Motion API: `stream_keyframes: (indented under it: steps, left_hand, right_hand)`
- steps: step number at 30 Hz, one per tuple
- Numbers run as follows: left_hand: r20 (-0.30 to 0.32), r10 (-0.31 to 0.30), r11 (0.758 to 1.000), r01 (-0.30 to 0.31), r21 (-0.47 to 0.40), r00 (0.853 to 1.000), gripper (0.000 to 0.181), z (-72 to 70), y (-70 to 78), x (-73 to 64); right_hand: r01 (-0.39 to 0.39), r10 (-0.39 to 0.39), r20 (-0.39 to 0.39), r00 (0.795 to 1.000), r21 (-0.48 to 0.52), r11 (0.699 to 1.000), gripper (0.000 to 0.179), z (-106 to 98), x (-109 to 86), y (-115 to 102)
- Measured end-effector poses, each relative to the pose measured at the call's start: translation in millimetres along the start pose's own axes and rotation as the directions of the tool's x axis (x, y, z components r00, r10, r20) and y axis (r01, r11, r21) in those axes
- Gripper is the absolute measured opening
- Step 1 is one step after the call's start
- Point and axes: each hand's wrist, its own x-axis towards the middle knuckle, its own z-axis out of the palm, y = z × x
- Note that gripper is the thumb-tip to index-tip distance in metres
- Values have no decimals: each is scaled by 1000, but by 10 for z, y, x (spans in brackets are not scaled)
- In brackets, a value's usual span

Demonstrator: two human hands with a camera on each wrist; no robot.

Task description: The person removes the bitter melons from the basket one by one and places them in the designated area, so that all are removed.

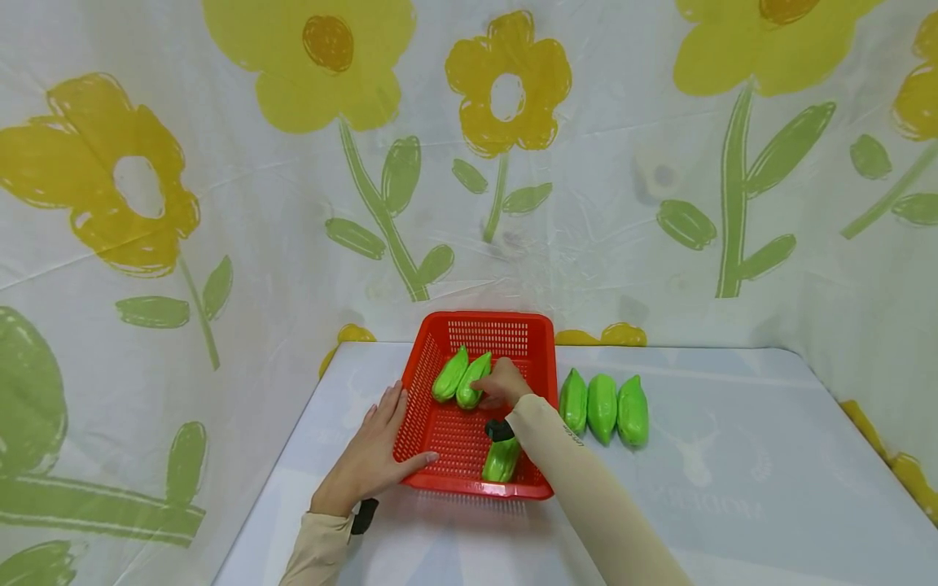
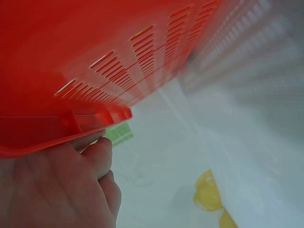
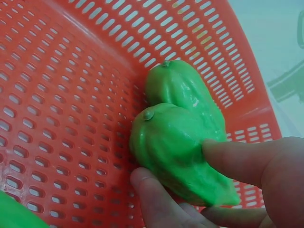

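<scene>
In the head view, my right hand (image 1: pixel 506 382) reaches into a red plastic basket (image 1: pixel 545 350). Its thumb and fingers hold a shiny, ridged green papaya-like fruit (image 1: pixel 472 382), seen close up in the right wrist view as the nearer fruit (image 3: pixel 171 142). Touching it on the left is a second such fruit (image 1: pixel 450 376). A third one (image 1: pixel 501 462) lies at the basket's front right, partly hidden by the right wrist. My left hand (image 1: pixel 377 452) rests against the basket's left rim with fingers extended and the thumb over the front corner.
Three more green fruits (image 1: pixel 602 408) lie in a row on the pale table (image 1: pixel 733 456), just right of the basket. A white curtain (image 1: pixel 601 268) printed with yellow flowers hangs behind and at the sides. Dark wrist devices (image 1: pixel 364 516) are strapped at both wrists.
</scene>
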Motion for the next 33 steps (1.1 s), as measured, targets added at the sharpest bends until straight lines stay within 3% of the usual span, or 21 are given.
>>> stream_keyframes:
  steps: [26,33]
  left_hand:
    - [9,-6,1000,6,-7,1000,117,9,-2,15]
    - [9,-8,1000,8,-5,1000,117,12,-9,12]
  right_hand:
    - [-1,2,-7,1000,57,998,28,23,-16,-16]
    - [-4,4,0,1000,21,1000,33,13,-19,-20]
